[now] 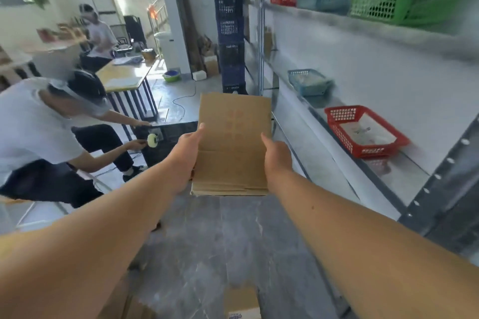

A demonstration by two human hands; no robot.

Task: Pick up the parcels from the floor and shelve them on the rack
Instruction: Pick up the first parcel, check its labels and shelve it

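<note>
A flat brown cardboard parcel (233, 142) with faint red print is held out in front of me at arm's length, above the grey floor. My left hand (188, 147) grips its left edge and my right hand (276, 153) grips its right edge. The metal rack (373, 33) runs along my right side, its shelves level with and above the parcel. Two more cardboard parcels lie on the floor by my feet, one (242, 302) with a blue label at the bottom centre and another (129, 305) at the bottom left.
On the rack stand a red basket (363, 132), a blue basket (308, 81) and a green basket (388, 6). A person (39, 137) crouches at left holding a tape roll beside a black crate (171, 137). Stacked blue crates (230, 41) stand ahead; another person sits at a table (124, 75).
</note>
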